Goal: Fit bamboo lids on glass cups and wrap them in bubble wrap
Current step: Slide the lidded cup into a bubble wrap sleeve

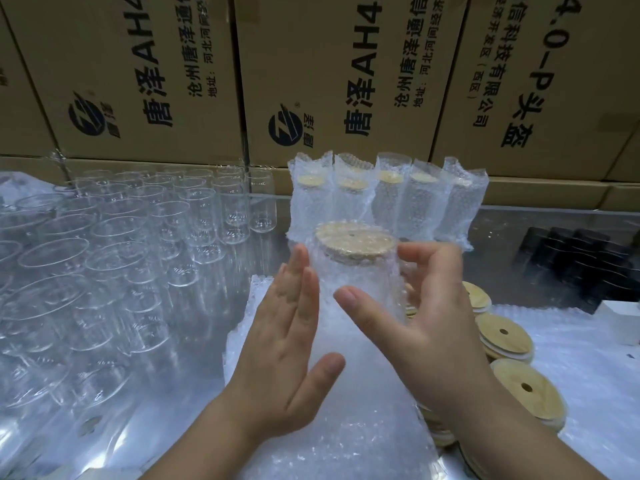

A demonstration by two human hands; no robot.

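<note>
Centre frame, the right hand [426, 317] clasps the lidded cup [360, 271], seemingly so the flat, straight-fingered left hand [287, 341] can smooth bubble wrap [346, 427] on.

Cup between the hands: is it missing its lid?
No, a bamboo lid sits on top of the cup, with bubble wrap around its sides.

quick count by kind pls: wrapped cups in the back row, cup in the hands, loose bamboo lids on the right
wrapped cups in the back row: 5
cup between the left hand and right hand, part wrapped: 1
loose bamboo lids with the top in view: 3 (more are partly hidden by the right hand)
total: 9
</note>
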